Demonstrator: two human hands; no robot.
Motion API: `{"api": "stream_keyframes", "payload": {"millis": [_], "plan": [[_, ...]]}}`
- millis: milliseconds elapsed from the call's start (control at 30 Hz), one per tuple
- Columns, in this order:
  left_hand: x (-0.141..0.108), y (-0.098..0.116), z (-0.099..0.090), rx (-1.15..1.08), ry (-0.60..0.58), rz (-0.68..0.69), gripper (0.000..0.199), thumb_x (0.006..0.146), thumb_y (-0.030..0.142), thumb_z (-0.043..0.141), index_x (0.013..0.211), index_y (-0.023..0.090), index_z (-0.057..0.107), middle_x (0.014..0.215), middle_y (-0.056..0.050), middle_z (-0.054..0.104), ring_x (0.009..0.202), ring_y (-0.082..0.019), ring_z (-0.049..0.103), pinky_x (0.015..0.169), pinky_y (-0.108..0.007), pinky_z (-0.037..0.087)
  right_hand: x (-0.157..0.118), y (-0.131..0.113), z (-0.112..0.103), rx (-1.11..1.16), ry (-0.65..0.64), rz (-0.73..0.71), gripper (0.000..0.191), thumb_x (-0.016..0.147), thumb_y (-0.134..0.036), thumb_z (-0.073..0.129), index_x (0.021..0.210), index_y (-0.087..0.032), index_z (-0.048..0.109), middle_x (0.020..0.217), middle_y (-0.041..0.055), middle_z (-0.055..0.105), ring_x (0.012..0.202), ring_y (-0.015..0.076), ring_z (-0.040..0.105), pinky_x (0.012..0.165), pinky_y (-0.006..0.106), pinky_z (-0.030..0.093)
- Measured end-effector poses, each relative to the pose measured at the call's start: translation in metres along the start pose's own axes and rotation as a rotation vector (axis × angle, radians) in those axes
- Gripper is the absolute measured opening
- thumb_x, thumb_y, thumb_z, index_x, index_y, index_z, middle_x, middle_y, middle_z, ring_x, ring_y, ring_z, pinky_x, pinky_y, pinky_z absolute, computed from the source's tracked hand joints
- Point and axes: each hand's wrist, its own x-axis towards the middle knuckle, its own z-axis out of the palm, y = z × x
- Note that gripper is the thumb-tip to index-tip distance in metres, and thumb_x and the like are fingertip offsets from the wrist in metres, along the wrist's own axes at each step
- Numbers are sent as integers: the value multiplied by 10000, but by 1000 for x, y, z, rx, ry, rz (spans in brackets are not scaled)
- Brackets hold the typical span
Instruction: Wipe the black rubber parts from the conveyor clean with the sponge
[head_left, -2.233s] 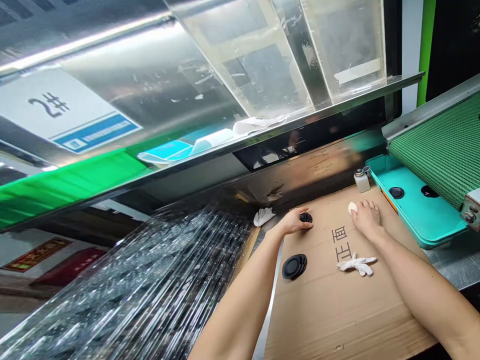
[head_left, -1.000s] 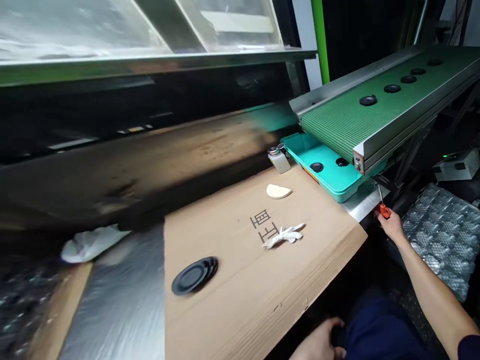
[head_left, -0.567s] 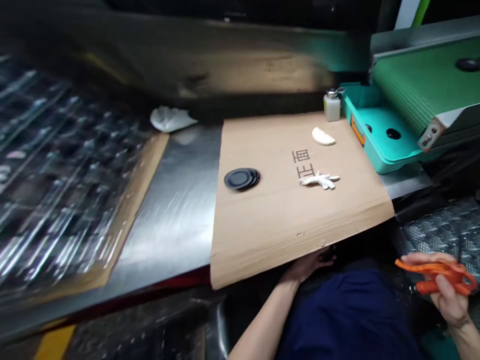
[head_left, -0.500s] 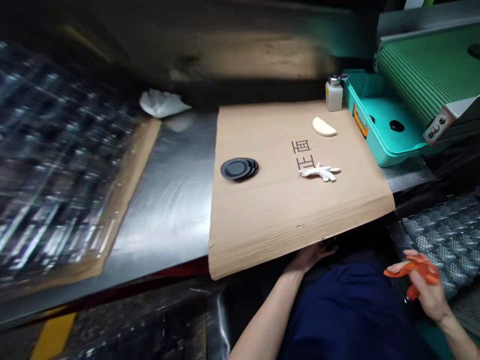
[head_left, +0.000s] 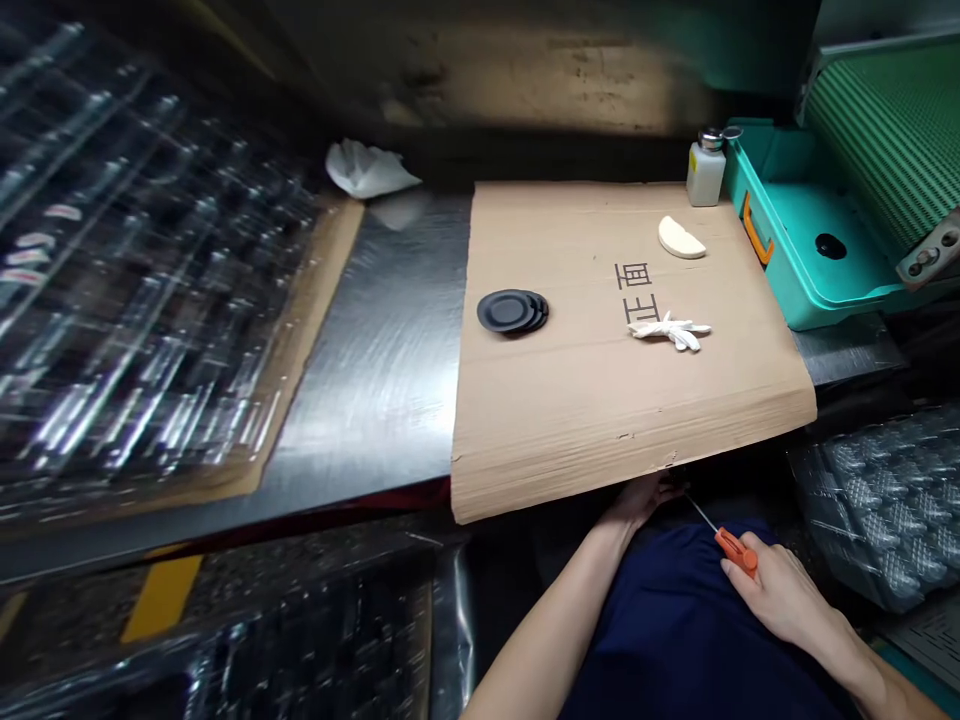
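Hands [head_left: 641, 498] near cardboard [head_left: 555, 400], right one [head_left: 778, 592] gripping orange-handled tool [head_left: 737, 552]

left hand [head_left: 643, 496] shadowed, grasp unclear, green conveyor [head_left: 892, 130] cut off

Mid-frame, cardboard [head_left: 555, 410] lies on the desk [head_left: 375, 360]; on it, discs [head_left: 508, 312] left, a cloth [head_left: 671, 330] right, a sponge [head_left: 680, 240] behind. A bottle [head_left: 705, 177] stands at its upper-right corner, beside a box [head_left: 787, 275] partly under the belt [head_left: 892, 135]. Lower right, the right hand [head_left: 784, 592] holds a tool [head_left: 735, 551].
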Motion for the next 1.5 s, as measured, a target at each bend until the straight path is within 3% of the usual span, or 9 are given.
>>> {"api": "stream_keyframes", "payload": {"millis": [167, 300, 467, 633, 800, 1033, 1300, 1433, 1500], "plan": [[-18, 3, 13, 216, -37, 204, 565, 581, 248, 916, 1104, 175, 715, 1126, -120, 742, 1129, -322, 658, 1037, -521, 484, 2, -1, -5, 131, 30, 41, 280, 967, -492, 417, 887, -246, 527, 686, -5, 639, 633, 201, 632, 580, 273, 332], [-29, 4, 22, 401, -112, 319, 536, 577, 258, 915, 1079, 187, 740, 1144, -109, 746, 1191, -328, 628, 1096, -515, 426, 5, -9, -12, 126, 47, 50, 269, 960, -485, 430, 879, -245, 524, 669, -7, 627, 617, 203, 623, 572, 276, 327], [-19, 1, 17, 235, 25, 233, 473, 640, 282, 883, 1071, 159, 729, 1076, -138, 751, 1118, -347, 661, 1035, -543, 475, 7, -12, -11, 64, 52, 25, 227, 960, -439, 459, 871, -244, 531, 679, -4, 640, 625, 206, 636, 587, 276, 316], [-6, 5, 5, -79, -77, 96, 285, 839, 286, 708, 1092, 161, 671, 1030, -132, 727, 986, -305, 703, 960, -574, 542, 10, -8, -3, 21, 16, -9, 217, 970, -429, 471, 883, -242, 540, 704, 4, 654, 658, 209, 650, 593, 272, 298], [-4, 8, -2, -151, -66, 36, 283, 874, 218, 653, 1154, 179, 634, 1051, -108, 724, 1032, -292, 695, 1010, -557, 525, 13, -5, 0, 21, 0, -11, 242, 973, -445, 452, 863, -240, 521, 703, 1, 639, 653, 199, 632, 594, 275, 289], [-6, 1, -4, -74, -87, 81, 305, 811, 242, 750, 1092, 164, 658, 1057, -109, 738, 1008, -296, 702, 995, -576, 521, 10, -1, -5, 78, 8, 2, 249, 961, -440, 448, 819, -240, 490, 691, -5, 629, 639, 194, 615, 598, 276, 302], [-28, -3, 17, 481, -65, 297, 486, 634, 254, 885, 1089, 179, 730, 1189, -112, 728, 1218, -344, 604, 1120, -520, 400, 9, -2, -17, 163, 34, 23, 260, 954, -460, 464, 816, -244, 509, 685, -9, 642, 624, 184, 627, 593, 271, 311], [-29, -3, 18, 454, -91, 317, 487, 614, 211, 891, 1077, 189, 742, 1205, -110, 724, 1237, -337, 597, 1147, -481, 374, 10, 1, -14, 148, 32, 22, 248, 956, -447, 466, 817, -245, 504, 680, -12, 640, 619, 180, 627, 580, 265, 303], [-27, -2, 16, 315, -46, 233, 505, 613, 212, 894, 1090, 187, 728, 1172, -110, 736, 1237, -327, 602, 1131, -474, 395, 10, 2, -11, 138, 22, 20, 238, 956, -440, 469, 830, -244, 514, 696, -10, 648, 648, 185, 642, 587, 261, 309]]}}
